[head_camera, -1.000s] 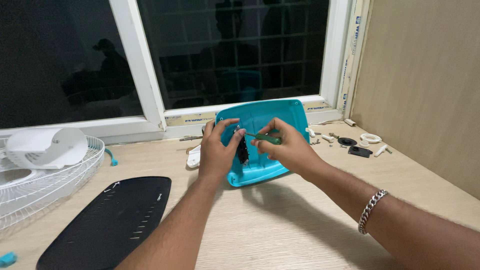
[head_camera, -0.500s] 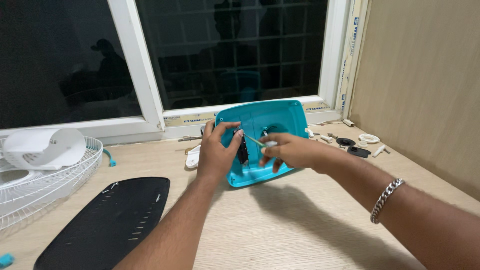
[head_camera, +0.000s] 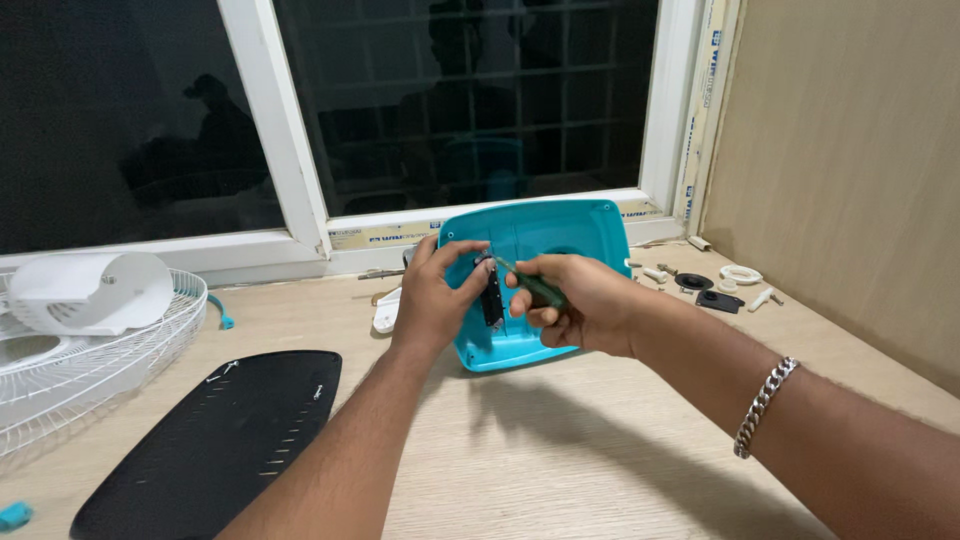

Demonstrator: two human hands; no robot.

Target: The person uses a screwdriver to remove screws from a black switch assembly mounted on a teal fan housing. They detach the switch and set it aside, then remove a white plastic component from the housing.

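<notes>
Two hands on one teal shell [head_camera: 560, 235], which stands tilted on the worktop [head_camera: 560, 450] against the window sill. Left hand [head_camera: 437, 295] is clamped on the shell's left edge, thumb and fingers pinching a small black part [head_camera: 492, 300] against it. Right hand [head_camera: 570, 300] is closed round one green screwdriver [head_camera: 535, 285].

Change over the last second: the right hand turned and regripped the handle; half a second back its fingers lay loose over the shaft, now it is a full fist with the tip at the black part's top. The shell has tipped slightly more upright. Judgement: a screw at that part is being driven, grip now firmer.

Count: one black panel [head_camera: 215, 445] lower left; one white wire grille [head_camera: 95, 350]; one white housing [head_camera: 90, 292] resting on it. Small loose parts [head_camera: 715, 285] at right, roughly eight; exact count unclear.
</notes>
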